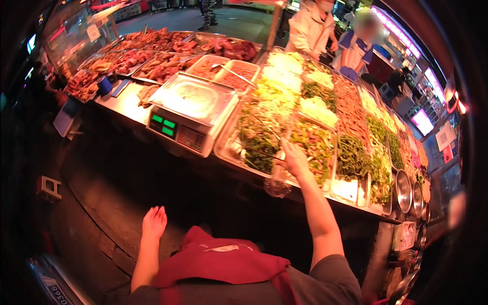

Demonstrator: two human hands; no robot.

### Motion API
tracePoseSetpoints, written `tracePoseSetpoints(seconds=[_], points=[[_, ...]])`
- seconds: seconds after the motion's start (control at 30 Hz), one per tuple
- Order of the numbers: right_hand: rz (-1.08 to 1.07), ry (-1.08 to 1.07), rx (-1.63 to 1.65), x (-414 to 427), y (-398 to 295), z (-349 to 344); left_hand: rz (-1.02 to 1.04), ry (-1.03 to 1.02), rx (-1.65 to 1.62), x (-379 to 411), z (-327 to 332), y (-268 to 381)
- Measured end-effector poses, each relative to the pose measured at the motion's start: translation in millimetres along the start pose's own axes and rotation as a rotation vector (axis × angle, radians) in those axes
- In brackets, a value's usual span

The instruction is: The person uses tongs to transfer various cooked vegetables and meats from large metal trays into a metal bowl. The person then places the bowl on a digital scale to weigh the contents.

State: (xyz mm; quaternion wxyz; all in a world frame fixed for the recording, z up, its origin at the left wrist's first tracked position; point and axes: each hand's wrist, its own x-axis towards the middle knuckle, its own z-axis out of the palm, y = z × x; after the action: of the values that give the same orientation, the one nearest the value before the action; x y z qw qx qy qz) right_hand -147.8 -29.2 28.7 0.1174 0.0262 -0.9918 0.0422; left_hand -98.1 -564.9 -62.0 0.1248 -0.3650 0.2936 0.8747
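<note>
My right hand (294, 159) reaches over the front of the food counter and grips a pair of thin metal tongs (263, 152). The arms of the tongs spread over a tray of mixed shredded greens (259, 141). Just below this hand, a clear plastic bag (277, 185) hangs at the counter's front edge; its contents are hard to make out. My left hand (154, 222) hangs low in front of the counter, fingers extended, holding nothing. A digital scale (194, 103) with a metal pan and green display stands left of the greens.
Trays of cooked meat (160, 42) fill the counter's left side. Sliced meat (349, 103) and green beans (351, 156) lie to the right, near metal bowls (403, 190). Two people (312, 28) stand across the counter. A concrete block (49, 188) sits on the ground at left.
</note>
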Motion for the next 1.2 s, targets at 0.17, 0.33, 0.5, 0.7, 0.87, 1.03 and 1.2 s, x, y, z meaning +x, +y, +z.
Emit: tracePoseSetpoints(seconds=[0.17, 0.33, 0.5, 0.7, 0.87, 1.03, 1.2], points=[[0.162, 0.221, -0.044, 22.8, -49.1, 16.0, 0.23, 0.272, -0.293, -17.5, -136.1, 87.6], [0.154, 0.536, 0.545, 50.3, -227.6, 51.1, 0.382, 0.191, -0.337, -28.2, -95.3, 174.2], [-0.607, 0.316, 0.872, 152.6, -396.9, 64.4, 0.391, -0.09, -0.198, 25.0, 30.0, 223.6], [-0.502, 0.37, 0.991, 291.9, -435.0, 47.4, 0.349, -0.353, 0.108, 91.8, 138.4, 244.8], [-0.323, 0.216, 1.025, 374.0, -371.4, 42.6, 0.323, -0.39, 0.452, 152.0, 201.1, 289.2], [-0.323, 0.436, 0.783, 438.1, -366.5, 29.5, 0.527, -0.456, 1.02, 252.3, 252.9, 326.8], [-0.079, 0.395, 0.896, 445.3, -408.7, 33.8, 1.073, -0.699, 1.852, 367.6, 316.3, 314.0]])
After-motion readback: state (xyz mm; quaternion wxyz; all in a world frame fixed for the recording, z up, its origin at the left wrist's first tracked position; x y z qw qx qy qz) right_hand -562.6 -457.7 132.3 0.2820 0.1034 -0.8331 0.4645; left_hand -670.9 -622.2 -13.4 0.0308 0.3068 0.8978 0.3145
